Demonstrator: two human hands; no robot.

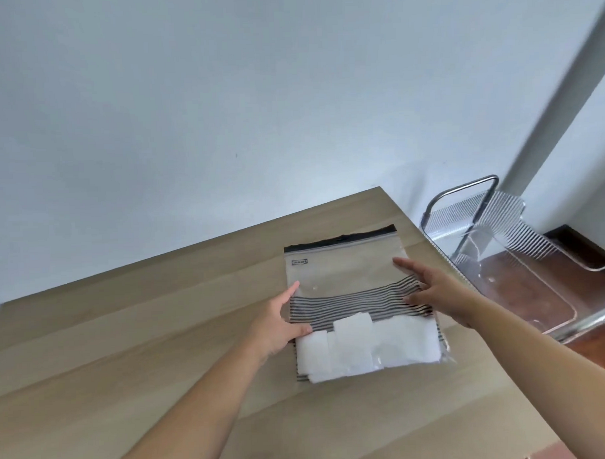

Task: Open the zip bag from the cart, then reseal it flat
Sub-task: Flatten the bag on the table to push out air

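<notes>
meanwhile, a clear plastic zip bag with a black seal strip and a striped lower band lies flat on the pale wooden table, its seal end pointing away from the person; folded white pads bunch at the near end; the left hand pinches the bag's left edge, thumb on top; the right hand lies spread and open over the right side; the seal sits beyond both hands, so a one-sided tug could slide or skew the slick film; pads left heaped may trap air and spoil a flat reseal; a clear ribbed acrylic cart stands just beside the table's right edge.
</notes>
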